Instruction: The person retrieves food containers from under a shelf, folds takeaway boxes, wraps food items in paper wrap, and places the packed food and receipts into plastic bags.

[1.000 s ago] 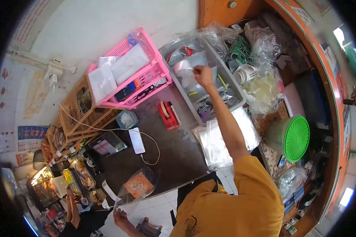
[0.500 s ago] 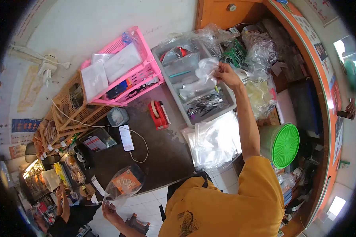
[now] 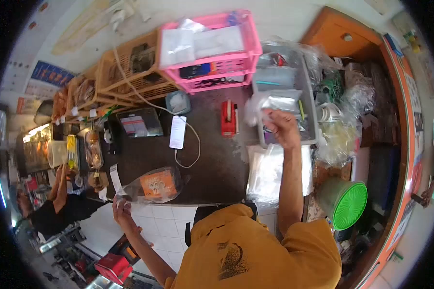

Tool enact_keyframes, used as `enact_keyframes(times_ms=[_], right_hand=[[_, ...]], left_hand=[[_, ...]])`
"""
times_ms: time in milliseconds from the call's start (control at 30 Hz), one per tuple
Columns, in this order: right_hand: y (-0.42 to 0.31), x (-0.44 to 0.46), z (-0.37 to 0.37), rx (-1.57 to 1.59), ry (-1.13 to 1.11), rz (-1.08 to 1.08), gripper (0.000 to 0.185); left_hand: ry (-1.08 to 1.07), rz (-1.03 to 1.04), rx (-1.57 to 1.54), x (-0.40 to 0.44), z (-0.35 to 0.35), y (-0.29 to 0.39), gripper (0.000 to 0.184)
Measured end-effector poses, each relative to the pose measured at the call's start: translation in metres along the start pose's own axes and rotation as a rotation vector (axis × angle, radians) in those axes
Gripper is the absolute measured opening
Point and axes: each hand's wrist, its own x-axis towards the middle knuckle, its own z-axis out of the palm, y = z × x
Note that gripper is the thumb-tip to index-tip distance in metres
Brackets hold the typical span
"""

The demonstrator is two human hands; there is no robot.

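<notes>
My right hand [image 3: 282,126] is closed on a crumpled clear plastic bag [image 3: 258,108] at the front left part of the grey bin [image 3: 312,103]. Down at the left, my left hand [image 3: 122,208] grips the gathered end of a clear bag [image 3: 171,193] with an orange printed packet [image 3: 157,184] inside, at the table's front edge. Stacked clear plastic sheets [image 3: 270,168] lie below the grey bin. A red tape dispenser [image 3: 228,118] stands left of the bin.
A pink basket [image 3: 212,86] and wicker baskets [image 3: 130,86] line the wall. A phone [image 3: 177,132] with a cable lies on the dark table [image 3: 212,166]. A green-lidded tub [image 3: 350,206] stands right. Another person [image 3: 60,212] is at far left.
My right hand went into the grey bin, took hold of a clear bag and has lifted it toward the bin's left edge. The view has turned. My left hand still holds the bag with the orange packet.
</notes>
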Motion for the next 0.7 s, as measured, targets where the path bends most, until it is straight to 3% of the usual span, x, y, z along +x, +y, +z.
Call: enact_keyframes(times_ms=[67,167,233,333,433,533,700], right_hand=[[0.024,-0.001,0.022,-0.219,0.043,0.062,0.013],[0.036,0.029,-0.092,-1.044,0.132,-0.222,0.011],[0.010,0.036,-0.131,-1.611,0.781,-0.575,0.015],[0.002,0.065,-0.148,-1.836,0.499,-0.783,0.014],[0.053,0.098,-0.179,-1.956,0.121,-0.539,0.016],[0.087,0.131,-0.219,-2.042,0.275,-0.164,0.024],[0.044,0.125,-0.188,-1.907,0.215,-0.280,0.026]], left_hand=[[0.015,-0.002,-0.024,0.001,0.001,0.002,0.044],[0.007,-0.033,0.019,0.009,-0.014,-0.004,0.045],[0.005,-0.063,0.071,0.011,-0.026,-0.008,0.045],[-0.012,-0.033,-0.027,0.026,-0.059,-0.035,0.047],[-0.030,-0.001,0.003,0.027,-0.070,-0.041,0.049],[0.050,-0.116,0.013,0.005,-0.054,-0.011,0.052],[0.134,-0.152,0.042,0.000,-0.076,-0.030,0.052]])
